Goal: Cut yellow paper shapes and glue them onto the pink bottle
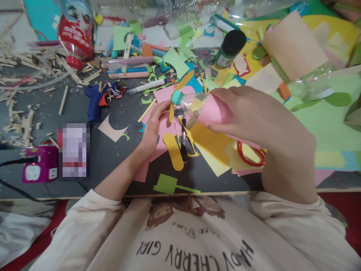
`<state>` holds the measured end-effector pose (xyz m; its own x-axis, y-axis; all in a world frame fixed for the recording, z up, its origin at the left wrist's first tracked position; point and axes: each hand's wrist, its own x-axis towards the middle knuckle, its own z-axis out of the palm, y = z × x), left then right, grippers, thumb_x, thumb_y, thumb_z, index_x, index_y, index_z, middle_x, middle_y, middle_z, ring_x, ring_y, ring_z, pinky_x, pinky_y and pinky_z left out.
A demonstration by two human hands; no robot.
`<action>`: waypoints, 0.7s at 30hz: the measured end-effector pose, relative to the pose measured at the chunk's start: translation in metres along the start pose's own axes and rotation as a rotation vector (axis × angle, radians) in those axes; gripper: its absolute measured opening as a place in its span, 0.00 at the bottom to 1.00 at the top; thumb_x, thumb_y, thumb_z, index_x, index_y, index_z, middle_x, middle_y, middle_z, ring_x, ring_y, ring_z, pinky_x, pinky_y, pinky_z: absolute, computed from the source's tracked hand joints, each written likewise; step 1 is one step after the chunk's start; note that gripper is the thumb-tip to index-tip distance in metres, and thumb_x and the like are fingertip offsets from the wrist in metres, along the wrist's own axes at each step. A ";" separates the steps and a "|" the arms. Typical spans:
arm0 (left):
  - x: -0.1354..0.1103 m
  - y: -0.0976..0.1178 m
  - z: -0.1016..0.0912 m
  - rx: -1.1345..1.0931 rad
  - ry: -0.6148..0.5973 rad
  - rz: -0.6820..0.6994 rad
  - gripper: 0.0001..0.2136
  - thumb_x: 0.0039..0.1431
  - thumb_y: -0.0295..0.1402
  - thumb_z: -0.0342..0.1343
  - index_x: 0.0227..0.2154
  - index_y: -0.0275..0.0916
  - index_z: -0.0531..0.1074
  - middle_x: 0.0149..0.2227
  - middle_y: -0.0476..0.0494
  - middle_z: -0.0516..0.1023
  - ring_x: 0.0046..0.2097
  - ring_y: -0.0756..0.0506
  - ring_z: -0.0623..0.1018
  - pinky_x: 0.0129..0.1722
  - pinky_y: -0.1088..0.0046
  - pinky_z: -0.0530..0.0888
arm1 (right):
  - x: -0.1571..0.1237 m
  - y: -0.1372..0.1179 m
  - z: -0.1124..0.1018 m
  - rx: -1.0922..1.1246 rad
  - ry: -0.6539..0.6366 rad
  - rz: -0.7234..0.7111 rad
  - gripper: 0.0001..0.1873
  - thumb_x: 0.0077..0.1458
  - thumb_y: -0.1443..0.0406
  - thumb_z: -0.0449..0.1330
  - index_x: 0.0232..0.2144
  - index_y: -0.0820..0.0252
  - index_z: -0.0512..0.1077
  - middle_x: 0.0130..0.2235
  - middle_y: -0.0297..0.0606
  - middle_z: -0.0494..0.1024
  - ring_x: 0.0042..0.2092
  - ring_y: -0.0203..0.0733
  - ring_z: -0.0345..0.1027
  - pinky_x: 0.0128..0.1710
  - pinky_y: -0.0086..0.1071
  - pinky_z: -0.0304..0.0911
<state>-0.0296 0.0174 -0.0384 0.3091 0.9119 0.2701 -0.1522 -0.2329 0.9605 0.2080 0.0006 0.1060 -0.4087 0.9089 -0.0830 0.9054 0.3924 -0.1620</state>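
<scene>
My right hand is wrapped round a clear plastic bottle that lies tilted, its neck toward the left. Pink paper covers the bottle's body. On the neck sits a teal cap, with yellow paper strips sticking out from its end like blades. The fingers of my left hand are closed at the lower strip beside the cap; some fingertips are hidden. Beneath the bottle are a black pen, a rounded yellow paper strip and pink and yellow sheets.
A blue glue gun lies to the left, near wooden sticks and a purple power socket. Red-handled scissors are partly under my right forearm. Behind are a dark-capped container, markers, a red-labelled bottle and paper scraps.
</scene>
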 end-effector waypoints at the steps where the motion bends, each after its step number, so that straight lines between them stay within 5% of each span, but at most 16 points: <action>1: 0.000 0.000 0.000 0.005 -0.001 0.008 0.31 0.63 0.61 0.38 0.57 0.50 0.70 0.62 0.44 0.70 0.63 0.38 0.70 0.63 0.57 0.66 | 0.001 -0.001 0.001 -0.001 -0.003 0.004 0.19 0.59 0.56 0.54 0.47 0.61 0.71 0.36 0.49 0.77 0.40 0.55 0.70 0.35 0.40 0.59; 12: 0.002 0.001 0.000 0.001 0.026 0.046 0.29 0.65 0.59 0.38 0.58 0.52 0.69 0.62 0.46 0.70 0.64 0.41 0.69 0.64 0.60 0.65 | 0.004 -0.011 0.005 -0.059 -0.023 0.052 0.23 0.61 0.52 0.52 0.45 0.65 0.70 0.37 0.51 0.79 0.37 0.53 0.72 0.33 0.38 0.59; 21: -0.004 0.006 0.005 0.092 0.025 0.082 0.27 0.63 0.57 0.48 0.60 0.51 0.64 0.63 0.42 0.68 0.65 0.38 0.68 0.64 0.55 0.65 | 0.006 -0.022 0.010 -0.109 -0.009 0.066 0.24 0.62 0.53 0.53 0.49 0.68 0.69 0.39 0.54 0.80 0.40 0.55 0.73 0.33 0.38 0.59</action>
<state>-0.0274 0.0108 -0.0338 0.2750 0.8965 0.3473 -0.0886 -0.3361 0.9377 0.1845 -0.0044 0.0988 -0.3488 0.9320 -0.0990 0.9371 0.3456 -0.0481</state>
